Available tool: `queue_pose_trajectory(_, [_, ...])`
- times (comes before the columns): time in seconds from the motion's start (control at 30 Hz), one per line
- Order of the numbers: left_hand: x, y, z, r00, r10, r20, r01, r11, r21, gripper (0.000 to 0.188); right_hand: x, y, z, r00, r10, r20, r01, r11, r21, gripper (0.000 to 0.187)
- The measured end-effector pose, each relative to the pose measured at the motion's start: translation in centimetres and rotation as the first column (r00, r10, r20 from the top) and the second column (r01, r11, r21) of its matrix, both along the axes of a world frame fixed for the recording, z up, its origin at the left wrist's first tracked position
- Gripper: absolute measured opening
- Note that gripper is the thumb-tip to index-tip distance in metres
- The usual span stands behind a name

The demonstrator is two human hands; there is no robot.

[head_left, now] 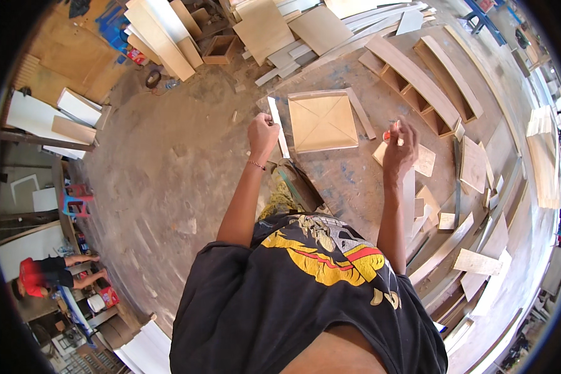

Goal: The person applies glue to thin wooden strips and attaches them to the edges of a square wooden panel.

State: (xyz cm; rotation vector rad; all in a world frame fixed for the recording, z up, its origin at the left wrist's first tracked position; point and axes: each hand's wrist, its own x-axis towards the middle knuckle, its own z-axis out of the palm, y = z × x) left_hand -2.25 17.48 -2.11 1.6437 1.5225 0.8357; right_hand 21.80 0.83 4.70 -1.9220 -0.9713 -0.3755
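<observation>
My left hand (pixel 263 134) is closed on a narrow white strip (pixel 279 129) at its near side, beside the left edge of a square wooden panel (pixel 323 122). Two crossing diagonal lines mark the panel's face, and thin edging shows along its sides. A loose brown wooden strip (pixel 361 113) lies along the panel's right side. To the right, my right hand (pixel 401 153) has curled fingers at a small red-and-white object (pixel 387 134), mostly hidden by the fingers; its kind I cannot make out. Under that hand lie light wooden offcuts (pixel 424 162).
Long compartmented wooden frames (pixel 411 87) lie at the far right. Boards (pixel 262 31) are stacked at the back. More offcuts (pixel 477 262) and long strips crowd the right side. At the lower left, a person in a red shirt (pixel 32 277) sits near a blue-and-red stool (pixel 76 201).
</observation>
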Motion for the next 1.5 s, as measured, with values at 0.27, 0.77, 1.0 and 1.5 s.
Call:
queue_pose_trajectory(0.27, [2.2, 0.1, 0.0, 0.976, -0.023, -0.217, 0.04, 0.996, 0.077, 0.015, -0.5, 1.8, -6.0, 0.901, 0.077, -0.426, -0.2, 0.947, -0.252, 0.038])
queue_pose_trajectory(0.77, [3.7, 0.2, -0.5, 0.956, -0.063, -0.286, 0.09, 0.992, 0.083, 0.015, -0.7, 2.4, -6.3, 0.822, 0.117, -0.558, -0.261, 0.947, -0.187, 0.033])
queue_pose_trajectory(1.0, [3.8, 0.1, -0.6, 0.944, -0.054, -0.324, 0.094, 0.99, 0.107, 0.014, -0.7, 2.4, -6.0, 0.827, 0.105, -0.553, -0.277, 0.931, -0.238, 0.04])
queue_pose_trajectory(1.5, [3.9, -0.4, -0.1, 0.96, -0.103, -0.262, 0.137, 0.984, 0.117, 0.01, -0.3, 2.8, -7.7, 0.813, 0.112, -0.571, -0.287, 0.931, -0.227, 0.049])
